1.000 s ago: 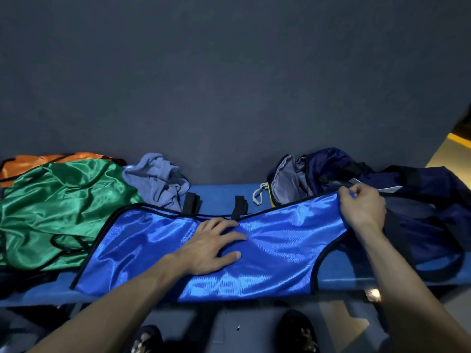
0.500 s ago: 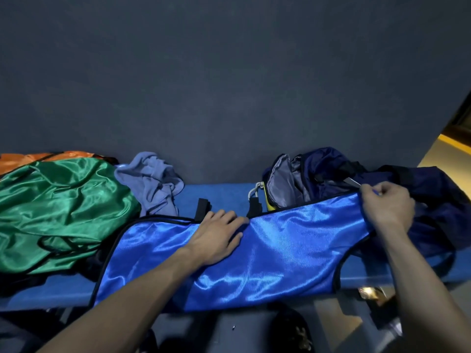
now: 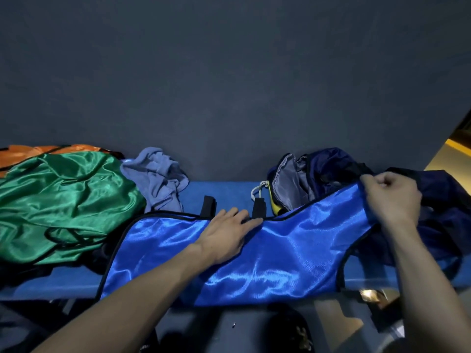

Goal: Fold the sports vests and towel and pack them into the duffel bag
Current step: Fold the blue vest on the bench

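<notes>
A shiny blue vest [image 3: 285,253] lies spread along the blue bench [image 3: 229,192], its right end draped over the duffel bag. My left hand [image 3: 226,233] rests flat on the vest's middle near its top edge, fingers straight. My right hand [image 3: 390,197] pinches the vest's upper right corner, lifted above the dark navy duffel bag [image 3: 326,171], which sits open at the right showing grey lining. A green vest [image 3: 63,200] lies crumpled at the left over an orange vest [image 3: 30,154]. A grey-blue towel [image 3: 158,177] is bunched behind the blue vest.
A dark wall [image 3: 229,85] rises right behind the bench. Two black straps [image 3: 209,206] stick up from the vest's top edge. My dark shoes [image 3: 290,329] stand on the floor below the bench's front edge. A lit yellowish floor [image 3: 451,159] shows at the far right.
My right hand has pulled the vest's corner further right and higher over the bag. My left hand has slid up toward the vest's top edge.
</notes>
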`<control>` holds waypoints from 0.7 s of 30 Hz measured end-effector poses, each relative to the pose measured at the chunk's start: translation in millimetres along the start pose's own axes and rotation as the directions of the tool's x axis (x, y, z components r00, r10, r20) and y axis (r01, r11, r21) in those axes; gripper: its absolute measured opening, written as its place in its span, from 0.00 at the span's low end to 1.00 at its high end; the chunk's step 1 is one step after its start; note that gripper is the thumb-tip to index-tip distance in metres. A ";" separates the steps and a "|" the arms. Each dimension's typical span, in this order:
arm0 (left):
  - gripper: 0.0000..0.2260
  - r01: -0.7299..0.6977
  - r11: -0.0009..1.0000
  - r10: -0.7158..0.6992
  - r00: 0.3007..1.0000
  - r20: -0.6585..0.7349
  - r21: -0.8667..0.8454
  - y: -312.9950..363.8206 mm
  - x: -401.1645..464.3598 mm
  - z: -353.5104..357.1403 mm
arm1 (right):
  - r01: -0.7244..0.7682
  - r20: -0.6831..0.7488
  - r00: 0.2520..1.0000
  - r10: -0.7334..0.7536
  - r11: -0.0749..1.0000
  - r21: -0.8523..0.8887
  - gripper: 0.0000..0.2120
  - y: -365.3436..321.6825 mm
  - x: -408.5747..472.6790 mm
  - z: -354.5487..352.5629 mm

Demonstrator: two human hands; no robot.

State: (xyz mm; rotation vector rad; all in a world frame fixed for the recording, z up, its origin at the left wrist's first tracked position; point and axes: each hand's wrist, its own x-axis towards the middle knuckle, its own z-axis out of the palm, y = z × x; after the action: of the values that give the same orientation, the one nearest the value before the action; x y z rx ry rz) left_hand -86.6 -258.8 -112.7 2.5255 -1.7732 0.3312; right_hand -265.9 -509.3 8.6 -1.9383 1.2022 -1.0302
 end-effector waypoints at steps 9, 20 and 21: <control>0.11 0.255 0.937 -0.219 0.961 0.167 -0.238 -62.7 -71.7 -40.4 | 0.049 0.398 0.887 -0.234 0.905 0.423 0.14 -91.9 -74.1 66.4; 0.16 0.407 0.068 -0.451 0.827 0.335 -0.911 -91.2 -111.9 -71.5 | -0.183 0.699 0.675 -0.234 0.865 0.467 0.10 -152.0 -186.8 177.8; 0.16 0.365 -0.027 -0.456 0.824 0.336 -0.931 -89.4 -110.2 -75.7 | -0.110 0.680 0.683 -0.267 0.883 0.457 0.10 -151.7 -189.9 180.5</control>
State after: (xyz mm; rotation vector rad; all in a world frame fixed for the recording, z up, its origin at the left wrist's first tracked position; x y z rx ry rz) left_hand -50.4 -114.2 -52.2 1.6691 -0.5278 -0.6411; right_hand -98.8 -257.6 -11.8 -1.7307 0.3551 -0.4093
